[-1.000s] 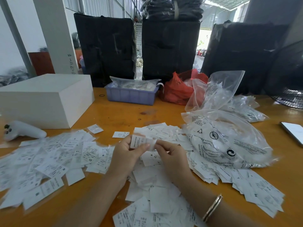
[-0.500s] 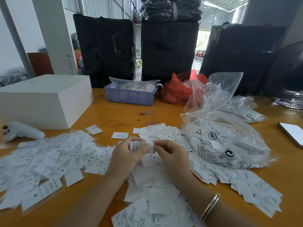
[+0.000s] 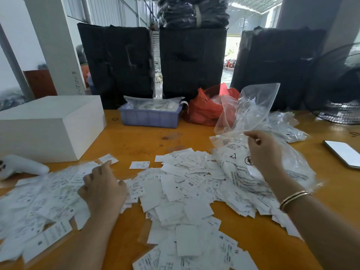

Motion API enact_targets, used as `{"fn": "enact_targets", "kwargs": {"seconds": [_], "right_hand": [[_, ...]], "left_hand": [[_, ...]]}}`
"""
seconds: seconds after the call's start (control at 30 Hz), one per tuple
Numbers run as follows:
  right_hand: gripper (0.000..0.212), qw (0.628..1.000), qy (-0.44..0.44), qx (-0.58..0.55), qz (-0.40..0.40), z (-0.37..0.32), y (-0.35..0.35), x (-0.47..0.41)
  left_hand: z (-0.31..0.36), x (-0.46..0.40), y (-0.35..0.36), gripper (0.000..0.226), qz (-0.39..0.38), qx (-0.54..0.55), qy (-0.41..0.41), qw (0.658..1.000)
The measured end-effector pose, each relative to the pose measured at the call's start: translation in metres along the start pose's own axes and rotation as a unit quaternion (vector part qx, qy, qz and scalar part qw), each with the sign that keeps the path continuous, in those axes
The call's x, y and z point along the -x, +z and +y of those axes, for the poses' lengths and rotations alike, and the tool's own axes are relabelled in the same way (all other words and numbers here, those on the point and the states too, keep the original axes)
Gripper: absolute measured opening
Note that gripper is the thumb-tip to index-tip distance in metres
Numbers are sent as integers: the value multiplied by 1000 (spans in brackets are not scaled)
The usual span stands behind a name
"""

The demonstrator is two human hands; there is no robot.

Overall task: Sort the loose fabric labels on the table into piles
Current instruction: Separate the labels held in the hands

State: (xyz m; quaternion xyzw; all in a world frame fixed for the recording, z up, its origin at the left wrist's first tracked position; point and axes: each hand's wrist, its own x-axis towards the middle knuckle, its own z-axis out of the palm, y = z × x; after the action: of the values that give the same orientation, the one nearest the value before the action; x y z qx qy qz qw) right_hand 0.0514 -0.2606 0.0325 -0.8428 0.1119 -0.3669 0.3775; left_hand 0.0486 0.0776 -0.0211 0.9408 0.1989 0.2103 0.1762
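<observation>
Loose white fabric labels cover the orange table (image 3: 136,139). One spread of labels (image 3: 44,201) lies at the left, and a bigger heap (image 3: 181,191) fills the middle and runs toward me. My left hand (image 3: 103,190) rests palm down on the left spread, fingers on the labels, holding nothing that I can see. My right hand (image 3: 265,151) is raised at the right, with thumb and forefinger pinched on the film of a clear plastic bag (image 3: 247,110) that stands up above a printed bag (image 3: 243,172).
A white box (image 3: 48,123) and a white handheld device (image 3: 21,166) are at the left. A blue tray (image 3: 150,118) and a red bag (image 3: 202,110) stand at the back. A phone (image 3: 342,152) and a fan (image 3: 339,90) are at the right.
Both hands held one label together in the middle. Now they are apart: the left hand has dropped onto the left spread and the right has gone up and right to the clear bag.
</observation>
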Motion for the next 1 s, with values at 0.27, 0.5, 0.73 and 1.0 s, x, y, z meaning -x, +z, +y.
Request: {"fn": "enact_targets", "kwargs": {"seconds": [0.27, 0.5, 0.73, 1.0], "right_hand": [[25, 901, 119, 363, -203, 39, -8, -12], [29, 952, 64, 280, -106, 33, -7, -2], [17, 985, -61, -144, -75, -40, 2, 37], [24, 897, 17, -238, -373, -65, 46, 102]], "left_hand": [[25, 30, -3, 23, 10, 188, 391, 901], [27, 38, 8, 18, -135, 216, 463, 849], [35, 39, 1, 17, -196, 324, 343, 859], [38, 41, -6, 47, -271, 406, 258, 834]]}}
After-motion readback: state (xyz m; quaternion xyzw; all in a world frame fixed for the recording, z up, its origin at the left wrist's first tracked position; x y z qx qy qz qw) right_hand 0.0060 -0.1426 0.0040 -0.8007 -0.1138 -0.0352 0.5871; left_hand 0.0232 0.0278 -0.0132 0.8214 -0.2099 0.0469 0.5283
